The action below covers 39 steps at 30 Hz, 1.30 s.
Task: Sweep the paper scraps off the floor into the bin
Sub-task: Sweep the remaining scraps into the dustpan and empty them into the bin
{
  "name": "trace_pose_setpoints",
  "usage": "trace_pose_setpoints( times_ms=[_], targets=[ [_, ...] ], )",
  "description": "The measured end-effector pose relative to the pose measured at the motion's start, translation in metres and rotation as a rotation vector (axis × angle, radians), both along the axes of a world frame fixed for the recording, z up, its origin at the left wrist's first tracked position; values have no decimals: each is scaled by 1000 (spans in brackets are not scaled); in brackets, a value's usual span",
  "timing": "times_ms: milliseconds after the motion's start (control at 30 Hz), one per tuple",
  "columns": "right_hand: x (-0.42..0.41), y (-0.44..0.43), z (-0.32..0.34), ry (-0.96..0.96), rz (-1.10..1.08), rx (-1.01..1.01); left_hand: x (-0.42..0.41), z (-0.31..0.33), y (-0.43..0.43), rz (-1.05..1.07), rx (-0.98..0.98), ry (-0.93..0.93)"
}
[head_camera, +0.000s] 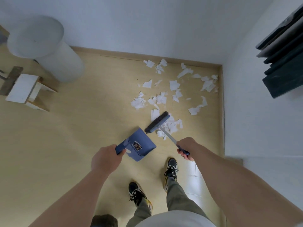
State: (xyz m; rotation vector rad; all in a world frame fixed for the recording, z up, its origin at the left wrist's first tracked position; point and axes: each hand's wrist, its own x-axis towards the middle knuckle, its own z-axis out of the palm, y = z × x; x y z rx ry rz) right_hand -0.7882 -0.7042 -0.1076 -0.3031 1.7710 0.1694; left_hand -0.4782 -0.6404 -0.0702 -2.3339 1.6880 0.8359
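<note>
1. Nearest the camera are the person's two bare forearms, reaching forward over the floor (68, 131), with two dark trainers below them.

2. Far left stand a white stool (24, 90) and, behind it, a pale cylinder (49, 51) with a round lid; it may be the bin, though the wide lens blurs it too much to be sure. It is well apart from everything else.

3. Left hand (106, 158): its grip is wrapped closed around the handle of the blue dustpan (139, 143), whose open lip points up and right, toward the brush.

4. Just beyond that lip sits the brush head (157, 122), its long axis running from lower left to upper right, roughly parallel to the pan's lip. A small heap of paper scraps (172, 125) lies on the far side of the head, touching it.

5. Right hand (186, 149): grip closed around the blue end of the brush handle (168, 136), which slants down and right from the head.

6. More scraps spread up and right into the corner, near the skirting and the wall.

7. Judged from this, the coming stroke pulls down and left, heap toward pan; the right hand drives it while the left steadies.
</note>
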Motion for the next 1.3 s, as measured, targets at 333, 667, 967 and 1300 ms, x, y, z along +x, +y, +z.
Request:
trace_pose_setpoints(
  times_ms=[333, 667, 967, 1300],
  targets=[
    [-10, 28, 66, -80, -224, -204, 5, -3, 11, -61, 27, 34],
    [-30, -3, 109, 190, 225, -288, -2, -15, 14, -70, 36, 99],
    [-57, -10, 67, 434, 646, -223, -17, -38, 2, -16, 109, 126],
    [-59, 25, 30, 318, 621, -175, -11, -56, 0, -13, 131, 105]
  ],
)
